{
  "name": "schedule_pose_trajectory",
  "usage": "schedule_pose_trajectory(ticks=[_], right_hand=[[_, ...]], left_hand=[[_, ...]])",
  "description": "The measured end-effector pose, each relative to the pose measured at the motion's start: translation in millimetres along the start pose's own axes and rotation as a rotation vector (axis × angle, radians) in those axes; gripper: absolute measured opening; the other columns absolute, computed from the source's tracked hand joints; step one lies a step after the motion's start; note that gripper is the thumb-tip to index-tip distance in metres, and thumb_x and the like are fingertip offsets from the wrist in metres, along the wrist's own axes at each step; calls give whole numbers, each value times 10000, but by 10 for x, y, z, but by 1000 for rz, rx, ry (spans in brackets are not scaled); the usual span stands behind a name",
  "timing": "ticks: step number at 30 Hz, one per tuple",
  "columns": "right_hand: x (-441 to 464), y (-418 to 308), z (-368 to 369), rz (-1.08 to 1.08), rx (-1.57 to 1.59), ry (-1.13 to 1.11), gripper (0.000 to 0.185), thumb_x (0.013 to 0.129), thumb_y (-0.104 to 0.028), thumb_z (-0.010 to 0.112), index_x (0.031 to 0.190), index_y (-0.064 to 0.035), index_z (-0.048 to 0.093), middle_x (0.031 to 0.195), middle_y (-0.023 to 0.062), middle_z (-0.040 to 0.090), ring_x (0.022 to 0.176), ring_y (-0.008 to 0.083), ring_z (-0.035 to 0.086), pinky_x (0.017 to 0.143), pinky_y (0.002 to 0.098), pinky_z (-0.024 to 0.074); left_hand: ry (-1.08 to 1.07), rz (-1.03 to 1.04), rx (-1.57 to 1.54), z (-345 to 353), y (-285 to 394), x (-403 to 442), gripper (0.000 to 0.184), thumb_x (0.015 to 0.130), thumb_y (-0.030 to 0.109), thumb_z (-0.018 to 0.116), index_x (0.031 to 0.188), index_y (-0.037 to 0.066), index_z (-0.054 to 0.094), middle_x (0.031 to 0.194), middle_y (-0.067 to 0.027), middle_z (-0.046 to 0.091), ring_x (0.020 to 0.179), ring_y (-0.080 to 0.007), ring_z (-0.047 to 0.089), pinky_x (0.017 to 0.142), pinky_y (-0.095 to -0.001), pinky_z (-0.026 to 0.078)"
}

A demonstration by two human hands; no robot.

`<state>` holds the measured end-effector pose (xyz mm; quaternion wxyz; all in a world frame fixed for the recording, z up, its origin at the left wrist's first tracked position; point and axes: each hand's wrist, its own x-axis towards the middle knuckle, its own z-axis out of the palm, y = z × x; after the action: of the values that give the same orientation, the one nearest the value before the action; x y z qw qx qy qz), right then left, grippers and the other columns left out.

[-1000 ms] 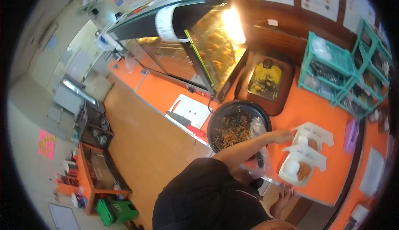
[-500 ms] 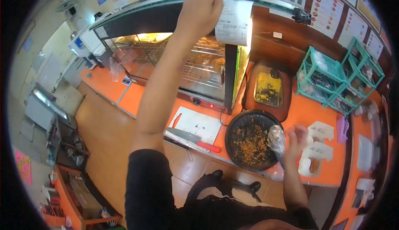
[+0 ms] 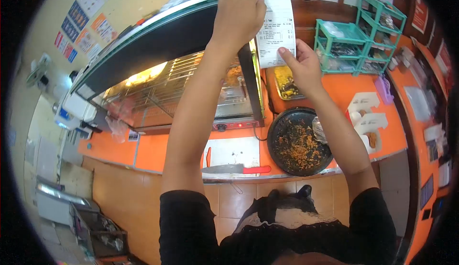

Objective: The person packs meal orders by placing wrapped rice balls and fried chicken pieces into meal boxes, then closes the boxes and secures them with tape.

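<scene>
- Orange counter (image 3: 344,88) is running beneath the cabinet (image 3: 158,40), a dark pan (image 3: 273,145) sitting at near right.
- White receipt (image 3: 275,23), long and black-printed, is hanging at the right end of the cabinet's top edge.
- Left hand (image 3: 237,14) is curling over that edge beside it; whether it is pinching paper, I cannot tell.
- Right hand (image 3: 306,69), half-curled, is laying its thumb on the receipt's lower right; its finger hold is unclear.

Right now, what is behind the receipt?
Past the lower edge of the receipt, part of a tray of yellow food shows. The receipt and the right hand cover some of that tray; anything else directly behind the receipt cannot be seen.
</scene>
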<state>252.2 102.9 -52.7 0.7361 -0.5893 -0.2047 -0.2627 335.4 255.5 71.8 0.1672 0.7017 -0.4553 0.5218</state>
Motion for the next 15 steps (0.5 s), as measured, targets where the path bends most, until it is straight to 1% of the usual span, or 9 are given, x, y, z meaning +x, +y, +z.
schedule_pose_trajectory(ticks=[1,2,3,7,9,13,15], right_hand=[[-44,-48,-45,35,3,34,193,989,-123,658,1105,28,625,983,72,714,908,81,649,794,245,515],[-69,-58,-97,34,-8,52,193,989,-123,658,1105,28,625,983,72,714,908,81,649,794,245,515],[-90,-66,-143,54,-23,64,181,989,-135,660,1082,15,624,968,61,713,891,79,648,786,248,517],[-148,-93,-240,79,-71,58,175,991,-176,665,1031,-12,615,942,43,712,839,74,643,744,252,527],[-165,-107,-243,86,-72,62,180,991,-185,666,1032,-17,615,938,44,712,829,75,641,730,252,529],[-186,-103,-265,78,-71,57,179,992,-192,664,1031,-24,613,935,47,712,827,79,646,708,254,537],[-200,-125,-270,78,-88,53,179,992,-191,664,1031,-25,612,933,50,713,823,83,652,703,252,535]], left_hand=[[8,-26,27,16,27,-8,237,936,184,583,1082,69,731,1043,-107,672,983,-331,609,896,-460,468],[15,-53,56,31,53,-12,244,936,207,592,1090,82,735,1045,-93,673,997,-318,608,895,-457,464],[-7,-84,58,48,65,-14,253,936,239,603,1110,114,738,1086,-63,674,1046,-300,598,917,-458,443],[18,-53,74,78,79,-20,271,943,269,602,1135,132,735,1140,-47,667,1109,-288,578,958,-467,412],[-5,-71,89,83,74,-38,287,955,293,592,1168,159,731,1178,-39,657,1161,-279,555,991,-490,378],[6,-79,114,103,74,-76,300,963,318,586,1191,183,728,1194,-39,652,1171,-276,549,994,-500,372],[-6,-77,123,107,66,-69,310,968,334,579,1213,211,723,1192,-38,636,1170,-277,543,984,-507,375]])
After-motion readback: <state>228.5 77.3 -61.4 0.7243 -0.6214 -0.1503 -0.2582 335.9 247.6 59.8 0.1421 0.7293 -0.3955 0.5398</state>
